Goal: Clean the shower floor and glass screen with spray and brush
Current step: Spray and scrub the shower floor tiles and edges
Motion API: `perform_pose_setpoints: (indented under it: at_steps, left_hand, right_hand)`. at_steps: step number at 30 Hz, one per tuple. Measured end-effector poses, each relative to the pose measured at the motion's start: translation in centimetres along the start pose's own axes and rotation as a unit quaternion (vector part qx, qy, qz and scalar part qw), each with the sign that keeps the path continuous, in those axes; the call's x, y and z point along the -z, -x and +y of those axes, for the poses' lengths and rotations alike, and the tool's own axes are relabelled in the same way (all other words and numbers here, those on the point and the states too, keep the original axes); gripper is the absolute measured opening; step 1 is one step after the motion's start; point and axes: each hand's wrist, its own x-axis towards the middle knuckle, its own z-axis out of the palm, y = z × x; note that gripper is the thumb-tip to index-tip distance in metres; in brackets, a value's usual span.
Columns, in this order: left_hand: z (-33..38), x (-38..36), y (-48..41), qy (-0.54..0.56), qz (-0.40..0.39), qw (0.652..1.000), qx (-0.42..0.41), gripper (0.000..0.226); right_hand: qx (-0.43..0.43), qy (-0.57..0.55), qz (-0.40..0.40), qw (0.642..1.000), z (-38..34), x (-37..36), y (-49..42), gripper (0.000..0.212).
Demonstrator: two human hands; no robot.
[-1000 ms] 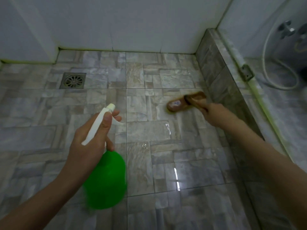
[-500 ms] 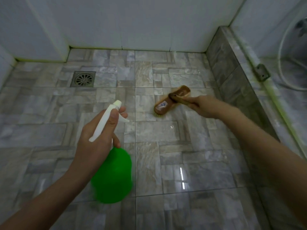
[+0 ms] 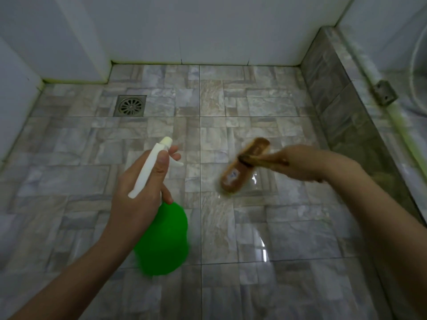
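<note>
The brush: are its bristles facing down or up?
Down. The brush shows its wooden back and label upward; the right hand holds its handle.

Home bathroom shower area, stone-pattern floor tiles [image 3: 69,139], metal floor drain [image 3: 130,105], white walls [image 3: 208,26], probably a shower hose [image 3: 414,63]

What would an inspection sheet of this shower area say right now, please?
Surface: grey stone-pattern floor, with a wet sheen in the middle and to the right.
Job's things: green spray bottle with a white trigger head; brown brush low over the wet tiles, blurred, so contact cannot be told.
Clutter: nothing seen.
Hands: left hand grips the bottle's neck; right hand holds the brush handle.
Cables: none; a pale hose shows faintly at the right edge.
Surroundings: white walls, square drain at the far left, tiled kerb on the right with a metal bracket.
</note>
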Motion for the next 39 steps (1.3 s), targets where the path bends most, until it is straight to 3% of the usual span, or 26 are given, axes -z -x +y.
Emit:
perform_pose_setpoints:
  at_steps: [3, 7, 11, 13, 19, 25, 30, 33, 35, 37, 39]
  left_hand:
    - [0.2, 0.9, 0.0, 0.007, 0.016, 1.000, -0.001, 0.034]
    - [-0.1, 1.2, 0.1, 0.008, 0.021, 1.000, 0.000, 0.029]
    - [-0.1, 1.4, 0.6, 0.006, 0.021, 1.000, -0.009, 0.025]
    - [0.1, 1.7, 0.6, 0.011, 0.025, 1.000, -0.009, 0.025]
    - [-0.2, 2.3, 1.0, 0.008, 0.021, 1.000, -0.007, 0.021]
    - [-0.8, 5.0, 1.9, -0.004, 0.062, 0.998, -0.004, 0.022]
    - [-1.8, 6.2, 1.7, -0.009, 0.081, 0.996, 0.020, 0.040]
    - [-2.1, 6.5, 1.5, 0.004, 0.084, 0.996, 0.014, 0.034]
    - [-2.2, 6.9, 1.2, 0.010, 0.089, 0.996, 0.013, 0.034]
    - [-2.3, 7.1, 0.9, 0.012, 0.097, 0.995, 0.020, 0.036]
    - [-2.5, 7.1, 0.7, 0.014, 0.102, 0.994, 0.029, 0.037]
  right_hand:
    - [-0.053, 0.066, 0.015, 0.996, -2.1, -2.3, 1.8, 0.038]
    - [0.020, -0.024, 0.099, 0.995, -3.8, -5.3, -2.0, 0.043]
    - [-0.028, 0.026, 0.023, 0.999, -2.7, -4.3, 1.3, 0.036]
    - [-0.041, 0.069, 0.030, 0.996, -4.9, -5.0, 3.0, 0.040]
    - [0.067, -0.011, 0.142, 0.987, -10.5, -6.3, -3.9, 0.047]
    - [-0.003, -0.001, 0.082, 0.997, -9.1, -6.0, 0.4, 0.043]
    - [0.079, -0.019, 0.143, 0.986, -12.2, -3.6, -9.0, 0.042]
    - [0.087, 0.031, 0.070, 0.993, -10.1, 0.2, -9.9, 0.040]
    - [0.043, 0.073, 0.047, 0.995, -8.3, 0.5, -8.4, 0.040]
    - [0.003, 0.094, 0.072, 0.993, -8.7, -0.4, -8.7, 0.040]
    - [0.035, 0.065, 0.116, 0.991, -10.6, -1.1, -11.2, 0.040]
